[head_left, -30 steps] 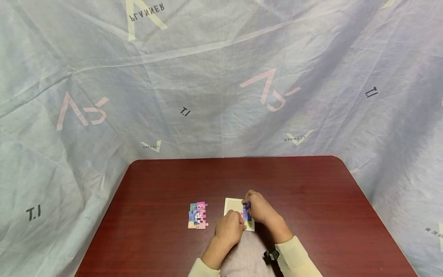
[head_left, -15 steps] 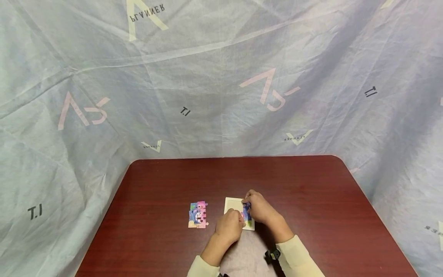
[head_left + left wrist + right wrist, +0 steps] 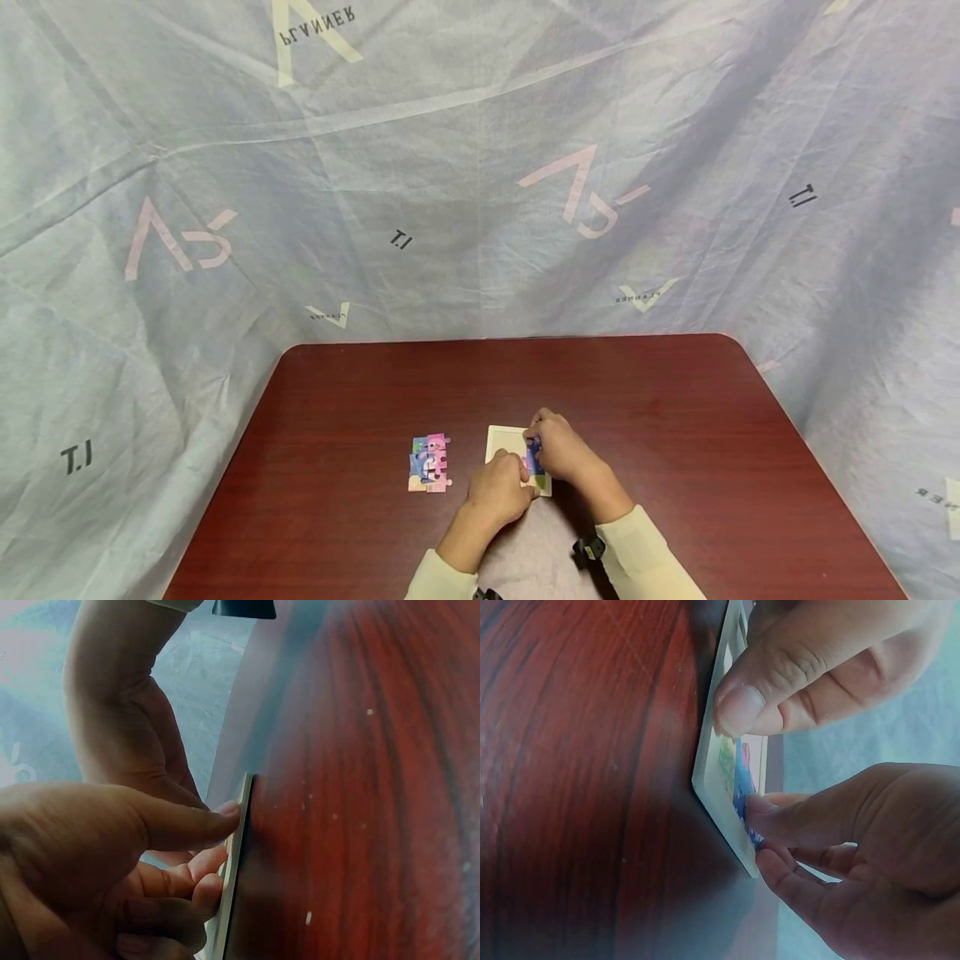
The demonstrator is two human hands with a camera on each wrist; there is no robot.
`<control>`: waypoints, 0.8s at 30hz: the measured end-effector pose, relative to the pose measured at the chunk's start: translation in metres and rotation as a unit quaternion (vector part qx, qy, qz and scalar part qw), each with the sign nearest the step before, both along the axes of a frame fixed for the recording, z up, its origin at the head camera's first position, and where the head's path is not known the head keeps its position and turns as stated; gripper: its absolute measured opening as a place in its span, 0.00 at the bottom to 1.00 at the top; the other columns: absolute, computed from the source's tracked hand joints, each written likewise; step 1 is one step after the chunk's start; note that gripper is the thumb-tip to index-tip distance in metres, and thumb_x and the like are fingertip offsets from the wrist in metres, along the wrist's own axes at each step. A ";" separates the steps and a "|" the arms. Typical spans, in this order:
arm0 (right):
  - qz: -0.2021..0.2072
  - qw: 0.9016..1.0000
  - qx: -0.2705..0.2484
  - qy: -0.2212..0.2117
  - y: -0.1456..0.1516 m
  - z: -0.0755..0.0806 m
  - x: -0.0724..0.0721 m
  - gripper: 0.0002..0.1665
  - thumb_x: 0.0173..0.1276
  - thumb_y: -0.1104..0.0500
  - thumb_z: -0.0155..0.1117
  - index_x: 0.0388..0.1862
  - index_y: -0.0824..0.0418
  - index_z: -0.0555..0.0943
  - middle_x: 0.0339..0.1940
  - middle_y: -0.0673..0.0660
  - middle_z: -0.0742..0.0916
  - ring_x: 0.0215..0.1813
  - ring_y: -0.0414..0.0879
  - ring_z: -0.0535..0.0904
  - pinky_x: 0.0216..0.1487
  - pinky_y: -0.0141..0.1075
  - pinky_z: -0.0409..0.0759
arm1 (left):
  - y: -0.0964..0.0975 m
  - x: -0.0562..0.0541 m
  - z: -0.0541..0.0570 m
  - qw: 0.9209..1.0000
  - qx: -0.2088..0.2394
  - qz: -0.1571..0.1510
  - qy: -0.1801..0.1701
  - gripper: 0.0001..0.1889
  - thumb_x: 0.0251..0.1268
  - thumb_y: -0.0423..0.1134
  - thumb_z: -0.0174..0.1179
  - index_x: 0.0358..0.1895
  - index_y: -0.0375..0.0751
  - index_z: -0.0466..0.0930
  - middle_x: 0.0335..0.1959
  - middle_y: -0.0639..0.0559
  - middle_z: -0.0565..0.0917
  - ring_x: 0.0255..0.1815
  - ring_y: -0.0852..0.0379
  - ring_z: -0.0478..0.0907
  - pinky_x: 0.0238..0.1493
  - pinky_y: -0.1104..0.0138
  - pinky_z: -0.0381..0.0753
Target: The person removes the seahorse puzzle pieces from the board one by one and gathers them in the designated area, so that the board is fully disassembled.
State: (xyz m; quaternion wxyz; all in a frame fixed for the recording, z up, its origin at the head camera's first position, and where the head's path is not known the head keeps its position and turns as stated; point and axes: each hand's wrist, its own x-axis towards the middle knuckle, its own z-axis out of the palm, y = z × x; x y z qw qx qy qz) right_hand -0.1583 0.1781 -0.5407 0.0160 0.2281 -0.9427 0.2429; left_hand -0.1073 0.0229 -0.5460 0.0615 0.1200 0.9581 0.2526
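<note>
Two bare hands, the left hand (image 3: 498,492) and the right hand (image 3: 561,450), meet at a pale tray (image 3: 501,442) that lies flat near the middle of the head view. We see the left hand at the tray's seven o'clock, fingers bent in, its thumb on the near rim, which it grips. At two o'clock, the right hand pinches the blue picture strip (image 3: 533,457) with thumb and fingers; some fingertips are hidden, and we cannot tell how far they reach past the rim. The strip, with green toward six o'clock, runs along the tray's three o'clock side, while bare board shows at eleven. Behind the hands, cream sleeves (image 3: 647,554) run off toward five and seven o'clock, a small black device (image 3: 588,552) at the right wrist. Near the tray but apart from it, at nine o'clock, we find a cluster of puzzle pieces (image 3: 429,464) in pink, blue and green on the red-brown table (image 3: 637,392). Beyond, from nine through twelve to three o'clock, hangs wrinkled grey cloth (image 3: 450,150) printed with letters.
</note>
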 end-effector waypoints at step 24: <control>0.015 1.000 -0.010 0.009 0.003 -0.003 -0.001 0.21 0.42 0.81 0.64 0.34 0.64 0.89 0.39 0.62 0.83 0.39 0.50 0.77 0.43 0.43 0.77 | 0.002 0.006 0.006 0.991 -0.050 0.002 0.127 0.13 0.39 0.41 0.84 0.18 0.53 0.85 0.24 0.58 0.85 0.24 0.56 0.83 0.25 0.62 0.79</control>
